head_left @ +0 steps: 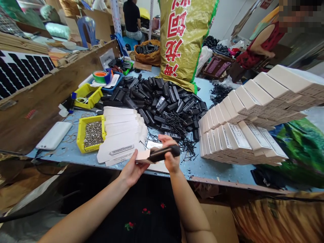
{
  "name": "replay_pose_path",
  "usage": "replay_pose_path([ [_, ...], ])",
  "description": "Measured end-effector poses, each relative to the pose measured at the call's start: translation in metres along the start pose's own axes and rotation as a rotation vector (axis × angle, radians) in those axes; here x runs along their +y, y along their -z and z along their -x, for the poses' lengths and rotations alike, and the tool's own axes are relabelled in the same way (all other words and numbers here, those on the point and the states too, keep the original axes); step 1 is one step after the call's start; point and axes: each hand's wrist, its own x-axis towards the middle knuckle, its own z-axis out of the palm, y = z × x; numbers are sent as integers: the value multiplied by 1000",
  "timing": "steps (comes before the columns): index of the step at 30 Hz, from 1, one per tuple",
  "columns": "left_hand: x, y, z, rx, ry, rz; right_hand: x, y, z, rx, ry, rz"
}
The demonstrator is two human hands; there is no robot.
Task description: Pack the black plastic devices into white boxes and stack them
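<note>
My left hand (134, 170) grips a small white cardboard box (143, 156), thumb on top and fingers beneath. My right hand (172, 160) is closed around a black plastic device (164, 154) with a rounded end. The device's far end meets the open right side of the box; how deep it sits inside I cannot tell. Left of my hands lies a fanned stack of flat white cartons (121, 130) with a line drawing printed on the top one. Beyond my hands spreads a heap of black plastic devices (162, 98), with loose black rods (174, 123) in front.
Stacked white boxes (227, 135) rise on the right. A yellow bin of small metal parts (80, 135), a white power bank (54, 135) and another yellow bin (95, 98) stand left. A gold sack (186, 40) towers behind the heap. Other people (131, 18) are in the background.
</note>
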Motion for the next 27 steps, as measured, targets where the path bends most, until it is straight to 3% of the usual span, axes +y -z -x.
replay_pose_path([
  [1, 1, 1, 3, -60, 12, -79, -1, -1, -2, -93, -11, 60],
  [3, 6, 9, 7, -163, -88, -382, -3, -2, 0, -189, -86, 100],
  [7, 19, 27, 12, -187, -587, -983, -7, -6, 23, -53, -195, -50],
  [11, 18, 38, 7, -289, -901, -1474, 14, -3, 33, -265, -278, -8],
  [15, 17, 53, -5, -122, -1057, -1476, 67, 0, 6, -135, -412, 522],
  [18, 23, 58, -15, -66, -1098, -1442, 101, -19, -17, -317, -387, 836],
  [20, 27, 56, -22, -47, -1107, -1412, 110, -31, -24, -377, -379, 862],
  [22, 31, 52, -30, -57, -1086, -1410, 107, -34, -25, -359, -396, 844],
  [27, 30, 46, -46, -206, -984, -1504, 75, -18, -3, -20, -338, 416],
])
